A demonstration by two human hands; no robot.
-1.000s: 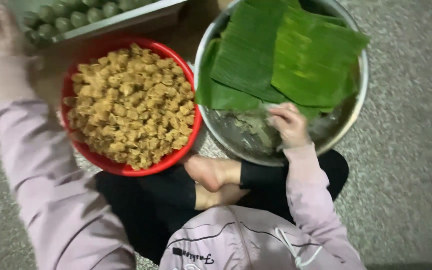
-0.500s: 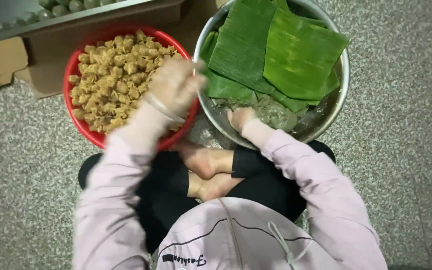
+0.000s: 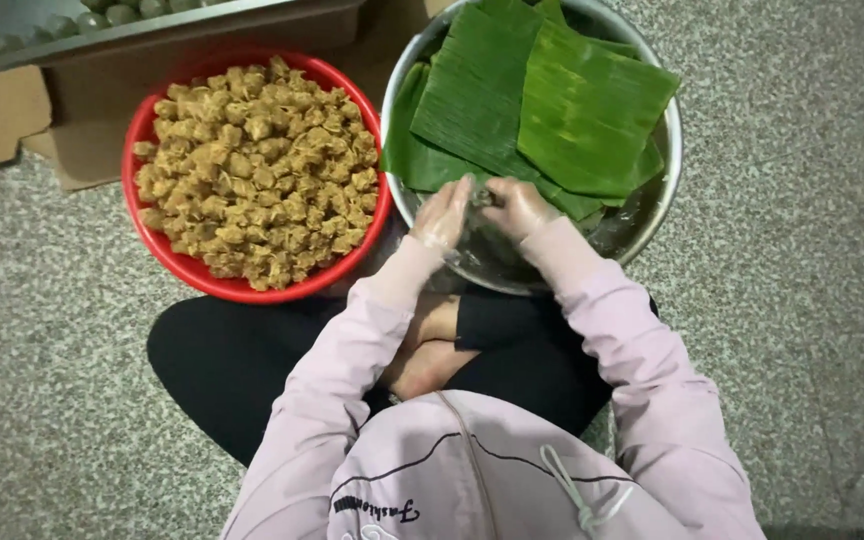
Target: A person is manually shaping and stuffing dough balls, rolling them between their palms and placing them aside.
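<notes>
Hands meet at the near edge of the metal bowl [image 3: 667, 150], just below the stacked green leaves [image 3: 532, 100]. I see my left hand [image 3: 444, 213] and right hand [image 3: 518, 207] curled together around something small; what it is I cannot tell. Leaves run lengthwise away from me. The red bowl [image 3: 142, 130] of brown pieces [image 3: 252, 170] sits left of the metal bowl.
</notes>
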